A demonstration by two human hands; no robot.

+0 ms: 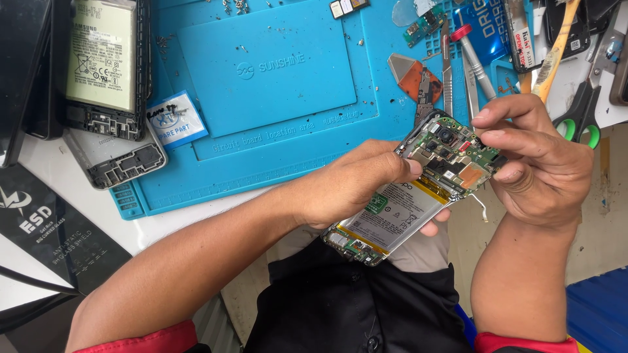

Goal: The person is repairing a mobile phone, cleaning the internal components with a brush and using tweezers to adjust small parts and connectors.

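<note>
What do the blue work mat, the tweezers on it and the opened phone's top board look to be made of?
Blue work mat: probably silicone or soft rubber, matte, with moulded ridges and raised lettering. Tweezers: likely steel, bare silvery sheen. The board of the opened phone: green laminate with metal shields and a copper-coloured patch. Left hand grips the phone; right hand touches the board.

Blue mat (275, 72); green board on opened phone (418, 189); green-handled scissors (579, 121); black shirt (353, 307).

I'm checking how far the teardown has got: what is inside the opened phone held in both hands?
Inside the opened phone: a pale rectangular battery and a green circuit board with camera module. The left hand covers one edge; parts beneath stay hidden.
</note>
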